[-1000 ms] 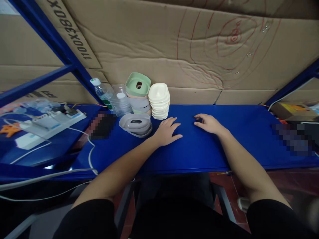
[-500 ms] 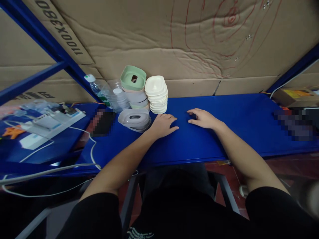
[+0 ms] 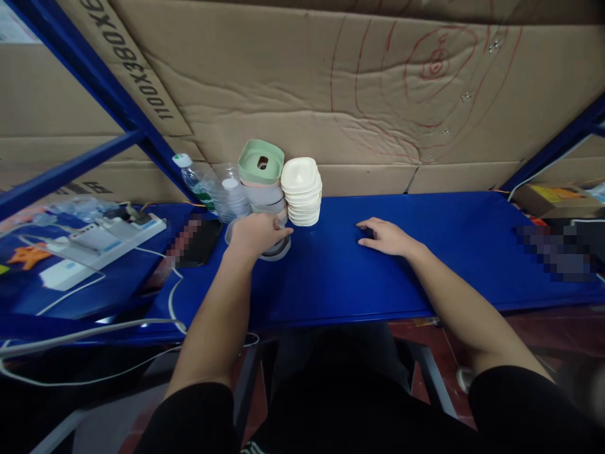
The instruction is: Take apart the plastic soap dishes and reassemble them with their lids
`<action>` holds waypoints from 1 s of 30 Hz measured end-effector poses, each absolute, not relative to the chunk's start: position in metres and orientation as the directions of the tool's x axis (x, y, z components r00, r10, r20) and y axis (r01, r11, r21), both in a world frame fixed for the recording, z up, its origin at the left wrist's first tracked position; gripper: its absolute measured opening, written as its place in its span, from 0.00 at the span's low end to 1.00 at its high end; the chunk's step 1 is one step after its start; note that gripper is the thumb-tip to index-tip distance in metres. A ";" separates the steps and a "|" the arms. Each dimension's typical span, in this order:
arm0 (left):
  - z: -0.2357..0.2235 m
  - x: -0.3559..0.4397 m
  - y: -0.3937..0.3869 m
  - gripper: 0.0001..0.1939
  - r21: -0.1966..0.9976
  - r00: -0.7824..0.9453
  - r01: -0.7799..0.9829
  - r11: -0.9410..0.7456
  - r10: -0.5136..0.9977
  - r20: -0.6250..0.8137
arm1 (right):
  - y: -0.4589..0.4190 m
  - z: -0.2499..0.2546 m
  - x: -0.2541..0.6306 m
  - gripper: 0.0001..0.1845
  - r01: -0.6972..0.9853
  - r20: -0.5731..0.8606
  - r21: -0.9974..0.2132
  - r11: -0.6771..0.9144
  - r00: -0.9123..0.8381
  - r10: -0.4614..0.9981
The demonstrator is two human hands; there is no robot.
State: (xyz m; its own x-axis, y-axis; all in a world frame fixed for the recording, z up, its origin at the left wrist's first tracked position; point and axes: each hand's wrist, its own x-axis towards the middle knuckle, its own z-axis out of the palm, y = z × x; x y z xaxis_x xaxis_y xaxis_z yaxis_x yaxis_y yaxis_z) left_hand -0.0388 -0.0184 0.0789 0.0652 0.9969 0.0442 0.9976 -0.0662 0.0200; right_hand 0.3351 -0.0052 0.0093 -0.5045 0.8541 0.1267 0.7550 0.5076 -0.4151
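Note:
My left hand [image 3: 258,234] lies over the grey plastic dish [image 3: 230,232], its fingers curled around it and its thumb at the right side. The hand covers most of this dish, and the fingertips are partly hidden. Another grey dish [image 3: 278,253] shows underneath. Just behind stands a stack of rounded-square dishes, topped by a green dish [image 3: 255,165] with a slot in its middle. Beside that stack rises a pile of cream square dishes [image 3: 303,198]. My right hand [image 3: 387,237] rests on the blue table with loosely bent fingers, thumb apart, holding nothing.
A water bottle [image 3: 195,183] and clear plastic cups [image 3: 231,198] stand left of the stacks. A dark flat object [image 3: 201,243], white cables and a power strip [image 3: 104,249] lie farther left. Cardboard [image 3: 265,75] walls the back; a small carton [image 3: 558,198] sits at right.
My left hand has moved left from the bare table onto the grey dishes, and its fingers have curled. My right hand has stayed nearly in place. The camera view has tilted slightly.

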 end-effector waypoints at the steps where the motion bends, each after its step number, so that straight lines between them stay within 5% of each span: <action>1: 0.078 -0.037 -0.018 0.22 0.022 0.074 0.997 -0.074 0.997 0.027 | -0.006 0.010 0.335 0.29 0.757 0.124 -0.412 0.508 -0.506 0.854; 8: 0.073 -0.032 -0.014 0.18 -0.007 0.139 0.990 -0.140 0.988 -0.063 | -0.009 0.014 0.334 0.29 0.766 0.099 -0.398 0.506 -0.512 0.853; 13: 0.084 -0.030 -0.025 0.12 0.022 0.046 0.999 -0.048 0.996 0.078 | -0.010 0.015 0.333 0.30 0.770 0.088 -0.385 0.509 -0.518 0.851; 19: 0.101 -0.027 -0.046 0.14 0.314 -0.040 0.945 -0.087 0.926 0.375 | -0.013 0.016 0.322 0.22 0.680 0.229 -0.542 0.494 -0.446 0.865; 25: 0.095 -0.019 -0.059 0.17 0.702 0.004 0.372 -0.607 0.758 0.653 | -0.032 0.028 0.306 0.24 0.502 0.409 -0.681 0.533 -0.344 0.845; 30: 0.073 0.019 -0.064 0.27 0.865 0.139 -0.032 -0.501 0.854 0.501 | -0.036 0.029 0.303 0.35 0.392 0.361 -0.755 0.526 -0.421 0.832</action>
